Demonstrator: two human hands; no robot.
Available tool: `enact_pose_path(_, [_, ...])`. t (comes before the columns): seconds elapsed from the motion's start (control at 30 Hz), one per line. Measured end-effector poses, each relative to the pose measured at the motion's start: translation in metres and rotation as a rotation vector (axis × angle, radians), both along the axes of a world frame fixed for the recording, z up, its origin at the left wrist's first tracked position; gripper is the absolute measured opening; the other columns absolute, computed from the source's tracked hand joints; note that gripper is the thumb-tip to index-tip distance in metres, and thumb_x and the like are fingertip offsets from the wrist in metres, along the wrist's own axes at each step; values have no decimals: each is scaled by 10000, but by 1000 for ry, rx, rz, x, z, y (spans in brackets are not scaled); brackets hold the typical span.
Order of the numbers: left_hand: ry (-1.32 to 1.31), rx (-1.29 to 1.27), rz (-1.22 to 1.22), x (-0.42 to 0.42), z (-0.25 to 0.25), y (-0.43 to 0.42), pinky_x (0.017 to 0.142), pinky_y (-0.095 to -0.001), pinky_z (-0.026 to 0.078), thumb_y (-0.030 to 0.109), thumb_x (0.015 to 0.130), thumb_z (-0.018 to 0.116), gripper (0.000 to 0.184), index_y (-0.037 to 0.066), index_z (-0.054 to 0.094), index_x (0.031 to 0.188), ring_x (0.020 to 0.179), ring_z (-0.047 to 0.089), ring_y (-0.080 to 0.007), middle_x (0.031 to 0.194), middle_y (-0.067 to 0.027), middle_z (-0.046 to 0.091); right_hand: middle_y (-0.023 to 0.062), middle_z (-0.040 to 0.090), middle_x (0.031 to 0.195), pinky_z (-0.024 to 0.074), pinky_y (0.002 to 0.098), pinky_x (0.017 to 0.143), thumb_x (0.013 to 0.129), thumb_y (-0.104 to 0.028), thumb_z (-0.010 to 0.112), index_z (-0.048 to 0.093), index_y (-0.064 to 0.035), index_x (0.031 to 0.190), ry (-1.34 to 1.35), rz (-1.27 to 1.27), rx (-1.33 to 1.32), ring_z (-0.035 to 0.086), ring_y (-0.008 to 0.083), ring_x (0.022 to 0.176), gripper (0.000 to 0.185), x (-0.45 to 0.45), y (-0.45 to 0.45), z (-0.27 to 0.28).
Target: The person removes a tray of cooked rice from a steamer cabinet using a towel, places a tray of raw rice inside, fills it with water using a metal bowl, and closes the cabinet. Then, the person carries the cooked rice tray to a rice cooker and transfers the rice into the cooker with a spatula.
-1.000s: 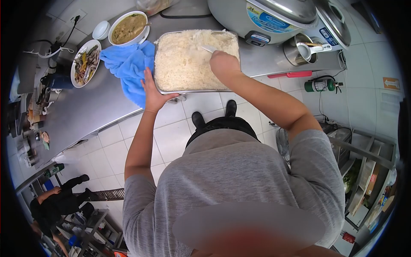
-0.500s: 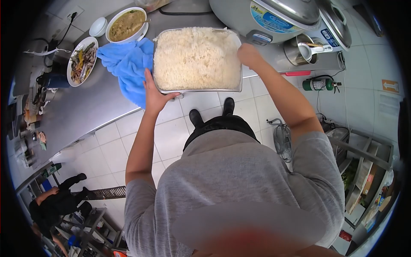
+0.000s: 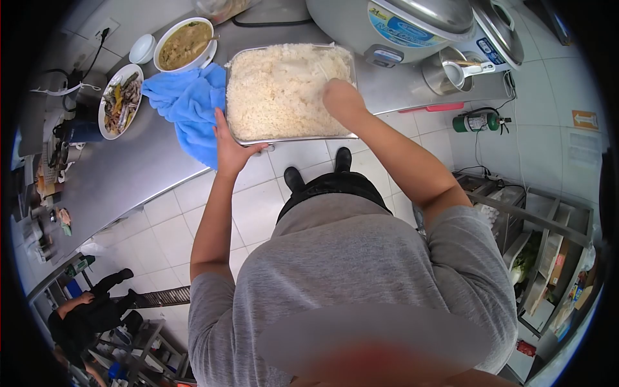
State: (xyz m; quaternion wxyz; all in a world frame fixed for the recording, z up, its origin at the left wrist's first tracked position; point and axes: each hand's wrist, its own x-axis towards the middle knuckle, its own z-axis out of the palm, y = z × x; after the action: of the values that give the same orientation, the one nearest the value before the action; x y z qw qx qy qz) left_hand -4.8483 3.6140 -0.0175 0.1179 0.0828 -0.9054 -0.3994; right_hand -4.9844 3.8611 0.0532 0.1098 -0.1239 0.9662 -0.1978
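Observation:
A rectangular metal tray [image 3: 303, 137] full of white rice [image 3: 277, 97] sits at the counter's front edge. My left hand [image 3: 232, 149] grips its near left corner, the thumb along the front rim and the fingers up the left side. Over the right part of the rice, my right hand [image 3: 343, 102] is closed on a pale flat paddle [image 3: 324, 69], which barely stands out against the rice. A crumpled blue towel [image 3: 190, 106] lies against the tray's left side and hangs over the counter edge.
Left of the towel are a bowl of stew [image 3: 187, 45] and an oval dish of food [image 3: 121, 100]. A large rice cooker [image 3: 387, 32] and a steel pot with utensils [image 3: 438, 74] stand to the right. Another person [image 3: 90, 316] is at the lower left.
My right hand has moved left, from the tray's right edge to over the rice, with the pale paddle. My left hand still holds the tray corner.

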Motion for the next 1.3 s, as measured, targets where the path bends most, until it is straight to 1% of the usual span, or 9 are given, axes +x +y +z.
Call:
enact_pose_path(0.27, [-39, -92, 45, 2, 1, -2, 1102, -532, 89, 399, 438, 894, 1363, -84, 71, 1411, 1379, 163, -387, 1466, -288, 174, 200, 650, 989, 518, 423, 754, 833, -129, 486, 664, -8, 885, 106, 137, 343, 637, 342, 914, 222, -54, 22, 41])
enact_pose_path(0.47, [-80, -83, 57, 2, 5, -1, 1099, -536, 98, 393, 438, 894, 1354, -79, 80, 1412, 1380, 163, -387, 1462, -288, 182, 208, 656, 942, 520, 437, 718, 817, -155, 478, 666, 2, 919, 84, 274, 499, 653, 326, 860, 266, -99, 17, -5])
enact_pose_path(0.57, [-58, -93, 33, 0, 3, -2, 1096, -542, 102, 392, 436, 894, 1360, -74, 75, 1415, 1383, 156, -382, 1466, -279, 182, 198, 669, 913, 542, 406, 649, 784, -75, 498, 688, -1, 904, 32, 418, 312, 670, 294, 822, 236, -135, 25, -14])
enact_pose_path(0.73, [-23, -82, 54, 2, 1, -2, 1096, -547, 93, 398, 435, 892, 1358, -65, 80, 1419, 1392, 134, -367, 1479, -261, 161, 211, 643, 685, 534, 407, 554, 742, -42, 494, 679, 34, 757, -198, 613, 626, 664, 317, 678, 201, -159, 28, -20])
enact_pose_path(0.83, [-20, -76, 46, 3, 1, -2, 1098, -544, 86, 401, 434, 892, 1358, -62, 82, 1420, 1394, 127, -363, 1482, -258, 154, 231, 633, 796, 520, 461, 583, 817, -148, 465, 641, 38, 821, -198, 765, 772, 642, 350, 695, 257, -151, 21, -16])
enact_pose_path(1.0, [-15, -84, 48, 3, 1, -2, 1097, -547, 82, 405, 438, 891, 1354, -60, 83, 1420, 1394, 128, -362, 1481, -255, 160, 211, 661, 899, 525, 413, 712, 801, -68, 457, 678, 25, 862, -19, 391, 369, 657, 292, 874, 248, -52, -18, 56])
enact_pose_path(1.07, [-9, -80, 56, 4, 2, -1, 1096, -548, 83, 411, 440, 890, 1349, -62, 90, 1418, 1393, 129, -366, 1479, -255, 163, 211, 654, 948, 515, 416, 754, 823, -78, 449, 672, 22, 911, 14, 380, 376, 644, 297, 925, 260, -33, -32, 45])
enact_pose_path(1.2, [-55, -99, 82, 9, 8, 1, 1107, -515, 90, 344, 464, 894, 1328, -65, 69, 1421, 1395, 129, -360, 1473, -271, 169, 203, 660, 903, 523, 409, 709, 840, -106, 463, 652, 17, 922, 108, 347, 341, 651, 339, 857, 240, -6, -45, 23])
enact_pose_path(1.3, [-33, -71, 116, 24, 8, -3, 1107, -483, 129, 341, 547, 866, 1226, -64, 102, 1417, 1386, 147, -364, 1466, -270, 187, 192, 663, 853, 523, 415, 678, 837, -107, 464, 623, 21, 890, 77, 225, 284, 655, 340, 803, 211, 0, -38, 65])
